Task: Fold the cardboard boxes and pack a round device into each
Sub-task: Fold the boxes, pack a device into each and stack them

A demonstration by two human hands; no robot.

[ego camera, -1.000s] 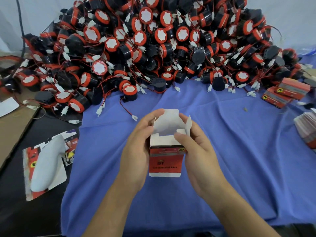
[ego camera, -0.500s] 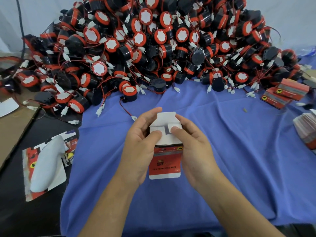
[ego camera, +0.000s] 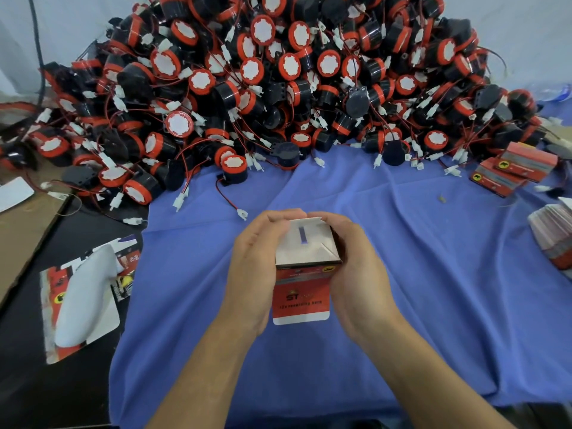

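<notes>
The red-and-white cardboard box (ego camera: 301,294) stands upright over the blue cloth (ego camera: 418,274), clasped between both hands. The left hand (ego camera: 252,270) curls round its left side and the right hand (ego camera: 356,270) round its right, fingertips on the folded white flaps. Beyond lies a heap of round devices (ego camera: 263,88).

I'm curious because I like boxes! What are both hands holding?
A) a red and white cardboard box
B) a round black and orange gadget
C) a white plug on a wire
A: the left hand and right hand both grip the red and white box; the round devices lie piled behind it.
</notes>
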